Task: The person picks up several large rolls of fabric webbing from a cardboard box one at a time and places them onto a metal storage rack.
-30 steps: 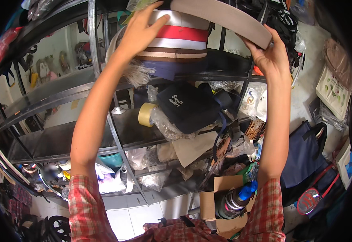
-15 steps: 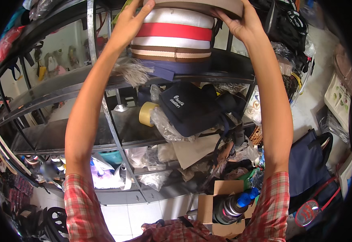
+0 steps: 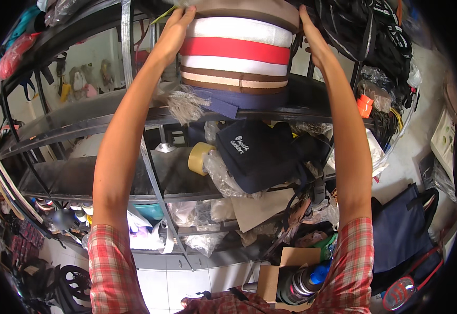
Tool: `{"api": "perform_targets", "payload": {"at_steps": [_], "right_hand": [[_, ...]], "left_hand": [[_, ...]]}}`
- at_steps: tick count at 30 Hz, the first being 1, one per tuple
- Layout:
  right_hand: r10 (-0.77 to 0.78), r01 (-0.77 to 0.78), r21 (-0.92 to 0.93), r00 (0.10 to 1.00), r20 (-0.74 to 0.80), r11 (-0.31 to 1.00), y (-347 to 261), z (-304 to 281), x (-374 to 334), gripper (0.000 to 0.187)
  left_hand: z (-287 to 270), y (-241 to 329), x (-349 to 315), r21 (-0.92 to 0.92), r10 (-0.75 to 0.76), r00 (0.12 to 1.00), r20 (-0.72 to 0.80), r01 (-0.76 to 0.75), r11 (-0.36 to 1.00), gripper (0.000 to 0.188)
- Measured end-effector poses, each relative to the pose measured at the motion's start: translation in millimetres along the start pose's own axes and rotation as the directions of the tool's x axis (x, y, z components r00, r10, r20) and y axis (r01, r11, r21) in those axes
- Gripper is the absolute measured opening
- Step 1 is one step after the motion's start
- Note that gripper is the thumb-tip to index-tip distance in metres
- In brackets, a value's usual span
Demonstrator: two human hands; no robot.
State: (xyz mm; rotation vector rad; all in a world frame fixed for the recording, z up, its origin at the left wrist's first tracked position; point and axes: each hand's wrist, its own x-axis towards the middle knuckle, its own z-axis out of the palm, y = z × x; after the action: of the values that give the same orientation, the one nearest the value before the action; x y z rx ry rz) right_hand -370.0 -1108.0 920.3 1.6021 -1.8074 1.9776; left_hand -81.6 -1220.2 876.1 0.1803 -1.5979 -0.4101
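A wide taupe roll of webbing (image 3: 244, 8) lies on top of a stack of strap rolls, cut off by the upper edge of the view. My left hand (image 3: 174, 36) clasps its left side, fingertips on the rim. Against the right side rests my right hand (image 3: 316, 43), its fingers reaching up along the roll. Beneath it are a white roll (image 3: 239, 30), a red-and-white roll (image 3: 239, 50), a brown-and-cream roll (image 3: 223, 79) and a navy roll (image 3: 260, 99) with a loose end. Grey fringe (image 3: 186, 103) hangs beside the stack's lower left.
The stack stands on a black metal shelf (image 3: 103, 123). A shelf below holds a navy bag (image 3: 254, 162) and a yellow tape roll (image 3: 201, 158). An open cardboard box (image 3: 268, 282) with bottles sits near my body. Black bags (image 3: 343, 26) hang at the upper right.
The taupe roll has come down flat onto the stack. My right hand has shifted from under its edge to its side. The view has shifted slightly, so the shelf appears lower.
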Motion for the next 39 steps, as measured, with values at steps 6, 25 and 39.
{"api": "perform_targets", "payload": {"at_steps": [6,25,39], "right_hand": [[-0.049,0.05,-0.006,0.998,0.045,0.999,21,13,5,0.099],[-0.152,0.026,0.653,0.979,0.137,0.757,26,55,-11,0.087],[-0.203,0.09,0.513,0.965,0.168,0.854,36,49,12,0.085]], "left_hand": [[6,-13,-4,-0.099,-0.223,0.973,0.06,0.228,0.969,0.063],[33,3,-2,-0.115,0.056,0.996,-0.065,-0.063,0.991,0.058],[16,-32,16,-0.153,-0.351,0.936,-0.001,0.347,0.925,0.073]]}}
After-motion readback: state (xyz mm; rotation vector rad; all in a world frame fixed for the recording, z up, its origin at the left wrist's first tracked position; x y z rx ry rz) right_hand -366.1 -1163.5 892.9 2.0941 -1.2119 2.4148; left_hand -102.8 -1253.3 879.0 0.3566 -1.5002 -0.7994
